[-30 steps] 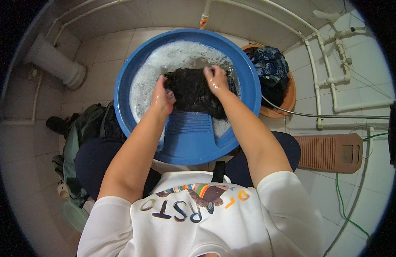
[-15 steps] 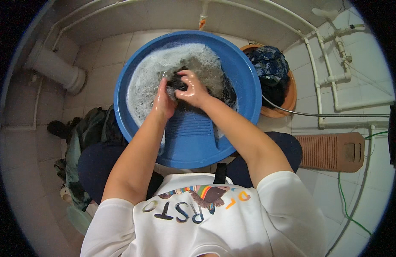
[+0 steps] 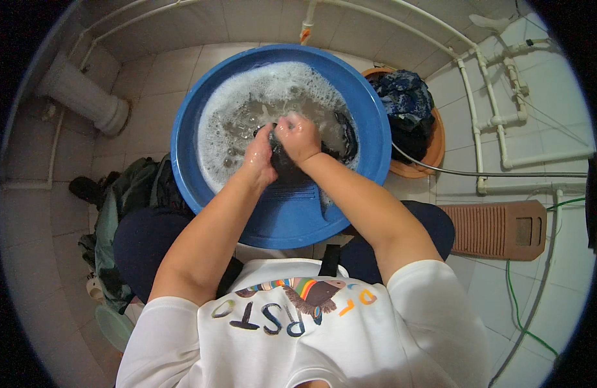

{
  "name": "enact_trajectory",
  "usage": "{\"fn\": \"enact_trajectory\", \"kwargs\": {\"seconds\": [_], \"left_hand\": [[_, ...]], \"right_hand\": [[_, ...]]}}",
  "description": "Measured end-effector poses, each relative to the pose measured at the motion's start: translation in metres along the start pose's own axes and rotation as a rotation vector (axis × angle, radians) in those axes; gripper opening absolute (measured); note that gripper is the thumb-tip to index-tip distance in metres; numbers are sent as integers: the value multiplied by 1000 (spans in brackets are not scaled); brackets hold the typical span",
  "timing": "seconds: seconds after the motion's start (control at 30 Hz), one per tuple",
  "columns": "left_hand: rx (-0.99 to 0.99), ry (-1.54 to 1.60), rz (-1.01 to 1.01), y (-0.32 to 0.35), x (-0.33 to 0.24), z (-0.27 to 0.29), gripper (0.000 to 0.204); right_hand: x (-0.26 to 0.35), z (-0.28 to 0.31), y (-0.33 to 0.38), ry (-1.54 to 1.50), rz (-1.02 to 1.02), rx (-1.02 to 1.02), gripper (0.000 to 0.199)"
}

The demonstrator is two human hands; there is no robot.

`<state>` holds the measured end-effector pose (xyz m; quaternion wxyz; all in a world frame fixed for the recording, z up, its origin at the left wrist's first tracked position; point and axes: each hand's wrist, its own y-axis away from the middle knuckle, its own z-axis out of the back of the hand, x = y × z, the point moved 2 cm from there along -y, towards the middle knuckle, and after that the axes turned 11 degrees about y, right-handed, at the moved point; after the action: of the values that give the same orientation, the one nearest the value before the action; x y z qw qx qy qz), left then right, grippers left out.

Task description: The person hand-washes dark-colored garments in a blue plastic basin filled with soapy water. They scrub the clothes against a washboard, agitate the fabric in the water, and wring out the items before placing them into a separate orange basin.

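Above grey, sudsy water in a round blue washtub (image 3: 184, 132), both hands are close together on a dark wet cloth (image 3: 280, 154). My left hand (image 3: 259, 156) grips it from the left, thumb up. Its lower fingers are partly hidden. My right hand (image 3: 299, 137) is closed in a fist around the cloth's upper part. More dark fabric (image 3: 347, 134) lies in the water along the tub's right side. White foam (image 3: 214, 110) rings the water. Below the wrists, the tub's built-in ridged washboard (image 3: 285, 195) slopes toward me.
An orange basin (image 3: 435, 145) with dark clothes (image 3: 405, 97) stands right of the tub. A thin hose (image 3: 479, 173) reaches the tub's rim. A brown washboard (image 3: 495, 229) lies on the tiles at right. Dark green clothing (image 3: 127, 207) is heaped at left. White pipes (image 3: 479, 123) run along the walls.
My right hand's spread fingers have closed into a fist on the cloth. My left hand has moved slightly right and down, bringing the hands closer together. The foam has shifted.
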<state>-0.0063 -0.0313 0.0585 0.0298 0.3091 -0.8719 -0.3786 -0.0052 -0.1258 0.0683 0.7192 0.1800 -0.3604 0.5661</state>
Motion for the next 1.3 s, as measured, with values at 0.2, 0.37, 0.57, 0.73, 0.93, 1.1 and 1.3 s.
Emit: {"fn": "enact_trajectory", "kwargs": {"seconds": [0.2, 0.37, 0.57, 0.73, 0.93, 1.1, 1.3], "left_hand": [[430, -122, -591, -37, -6, 65, 40], [72, 13, -64, -3, -10, 5, 46], [-235, -37, -402, -27, -42, 33, 52], [-317, -272, -375, -44, -46, 64, 57], [-183, -334, -481, -25, -37, 35, 52], [21, 16, -276, -17, -37, 21, 53], [209, -9, -201, -3, -39, 25, 34]], "right_hand": [[32, -9, 29, -12, 346, -43, 15], [-30, -5, -17, 134, 172, -251, 22], [-109, 2, -48, 176, -200, 150, 52], [-127, -2, -50, 445, -522, 908, 69], [-106, -9, -34, 385, -289, 177, 30], [-14, -32, -14, -175, 453, 144, 40], [65, -5, 50, -59, 682, 224, 30]]}}
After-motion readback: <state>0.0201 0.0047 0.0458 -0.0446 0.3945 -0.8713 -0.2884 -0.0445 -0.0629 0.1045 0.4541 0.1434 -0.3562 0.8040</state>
